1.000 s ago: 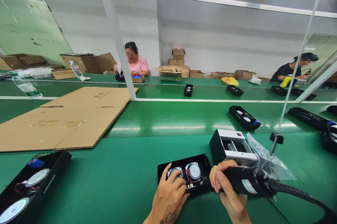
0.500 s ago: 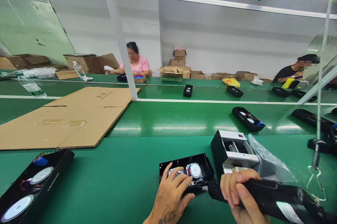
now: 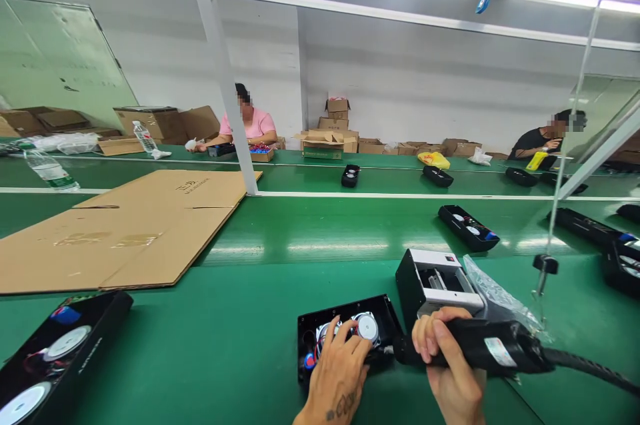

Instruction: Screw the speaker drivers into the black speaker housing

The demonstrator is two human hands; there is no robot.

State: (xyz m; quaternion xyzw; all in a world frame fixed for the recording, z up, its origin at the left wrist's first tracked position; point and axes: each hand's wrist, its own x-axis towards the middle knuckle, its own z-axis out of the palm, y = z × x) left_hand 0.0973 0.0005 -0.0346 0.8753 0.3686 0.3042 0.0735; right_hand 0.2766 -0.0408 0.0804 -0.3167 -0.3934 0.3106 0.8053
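Observation:
A small open black speaker housing (image 3: 345, 338) with two round silver drivers lies on the green table (image 3: 225, 345) in front of me. My left hand (image 3: 340, 372) rests on it, fingers spread over the drivers. My right hand (image 3: 447, 358) is closed round a black electric screwdriver (image 3: 480, 348), held level with its tip at the housing's right edge. Its cable runs off to the right.
A white-and-black box (image 3: 435, 282) with a clear bag (image 3: 495, 302) stands behind the housing. A longer open speaker (image 3: 45, 358) lies at lower left, flat cardboard (image 3: 120, 232) beyond it. More housings lie on the belt. Two people sit at the far side.
The screwdriver has swung level and drawn closer to the housing. My left hand shifted slightly right over the drivers. The hanging hook on the right has swung.

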